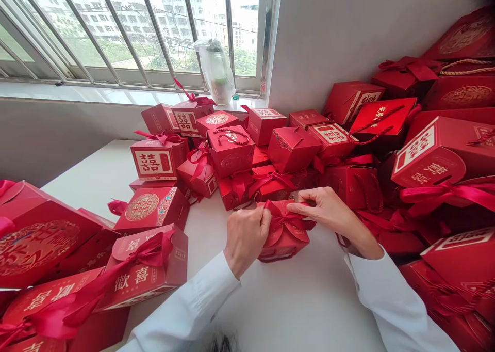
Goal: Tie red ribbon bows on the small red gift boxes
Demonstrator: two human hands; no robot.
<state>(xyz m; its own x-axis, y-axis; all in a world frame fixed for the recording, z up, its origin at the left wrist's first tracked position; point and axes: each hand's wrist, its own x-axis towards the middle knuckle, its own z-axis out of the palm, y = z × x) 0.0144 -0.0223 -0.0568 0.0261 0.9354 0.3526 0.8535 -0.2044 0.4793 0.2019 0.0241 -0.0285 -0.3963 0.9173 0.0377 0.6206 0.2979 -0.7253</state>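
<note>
A small red gift box (284,242) with scalloped top flaps stands on the table in front of me. A red satin ribbon (285,217) is tied in a bow across its top. At the box's left side my left hand (247,234) is closed, pinching one part of the ribbon between thumb and curled fingers. My right hand (327,207) pinches the ribbon at the upper right of the box, thumb and forefinger together. A dark red cord lies along the box's lower front edge.
Many red gift boxes (230,153) are piled behind the hands. More boxes (433,156) are stacked along the right wall, and larger ones (50,238) crowd the left. A plastic-wrapped jar (220,78) stands on the sill by the barred window. White tabletop (301,300) shows nearest me.
</note>
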